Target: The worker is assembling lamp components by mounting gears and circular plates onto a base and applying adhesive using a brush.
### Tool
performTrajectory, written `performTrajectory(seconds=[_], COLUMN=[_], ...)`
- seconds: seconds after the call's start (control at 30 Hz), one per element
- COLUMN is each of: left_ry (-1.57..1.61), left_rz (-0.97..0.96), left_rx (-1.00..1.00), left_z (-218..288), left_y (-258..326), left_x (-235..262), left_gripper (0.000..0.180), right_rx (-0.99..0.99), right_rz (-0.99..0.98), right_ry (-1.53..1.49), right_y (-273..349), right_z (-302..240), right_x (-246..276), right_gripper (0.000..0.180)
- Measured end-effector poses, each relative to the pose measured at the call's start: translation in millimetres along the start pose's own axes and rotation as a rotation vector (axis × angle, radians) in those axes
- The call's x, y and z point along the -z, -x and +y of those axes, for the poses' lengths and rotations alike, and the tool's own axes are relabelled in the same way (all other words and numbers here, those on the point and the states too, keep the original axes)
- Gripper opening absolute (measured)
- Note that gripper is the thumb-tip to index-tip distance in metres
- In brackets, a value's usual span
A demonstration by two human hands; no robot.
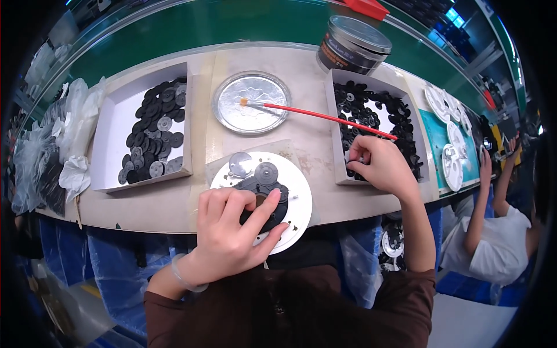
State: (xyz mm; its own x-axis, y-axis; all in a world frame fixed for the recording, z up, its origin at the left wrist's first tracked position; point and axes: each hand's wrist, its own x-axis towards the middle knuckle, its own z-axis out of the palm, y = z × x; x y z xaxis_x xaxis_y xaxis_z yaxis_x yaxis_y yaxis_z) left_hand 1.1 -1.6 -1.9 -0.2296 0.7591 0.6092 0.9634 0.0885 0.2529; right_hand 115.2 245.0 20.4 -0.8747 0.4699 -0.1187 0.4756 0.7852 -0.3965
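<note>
A round white plate [299,211] lies at the table's front edge, bearing a black plastic housing [249,187], a dark grey gear [267,173] and a clear round disc [240,165]. My left hand [232,223] rests over the housing, thumb and index finger gripping its right side while the other fingers curl. My palm hides part of the plate. Over the left side of the right-hand box [427,169], my right hand [377,165] is closed in a pinch among small black plastic parts [362,95]. Whatever its fingertips hold is too hidden to name.
A white box [110,127] of black gears [165,124] stands left, beside plastic bags [81,116]. A red-handled brush [325,116] spans from a metal lid [251,124] to the right-hand box. Behind are a tin [354,46] and, rightward, more white plates [454,156] near a co-worker [493,232].
</note>
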Motion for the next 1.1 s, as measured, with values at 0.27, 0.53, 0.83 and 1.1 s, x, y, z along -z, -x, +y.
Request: performTrajectory(seconds=[0.27,0.53,0.83,1.1], left_ry=[0.035,0.005,0.001,0.021], left_rz=[-0.01,-0.007,-0.019,-0.014], left_rx=[0.037,0.033,0.029,0.015], left_z=[1,1,-1,-3], left_y=[0,-1,-1,0], left_x=[1,0,-2,-4], left_gripper=[0.043,0.036,0.036,0.04], right_rx=[0.408,0.11,-0.052,0.079], right_rz=[0.139,-0.263,-0.64,-1.084], right_ry=[-0.364,-0.985,-0.812,-0.57], right_y=[15,-4,-40,-67], right_z=[-22,-71,-65,-70], right_x=[17,-4,4,3], right_gripper=[0.014,0.015,0.011,0.012])
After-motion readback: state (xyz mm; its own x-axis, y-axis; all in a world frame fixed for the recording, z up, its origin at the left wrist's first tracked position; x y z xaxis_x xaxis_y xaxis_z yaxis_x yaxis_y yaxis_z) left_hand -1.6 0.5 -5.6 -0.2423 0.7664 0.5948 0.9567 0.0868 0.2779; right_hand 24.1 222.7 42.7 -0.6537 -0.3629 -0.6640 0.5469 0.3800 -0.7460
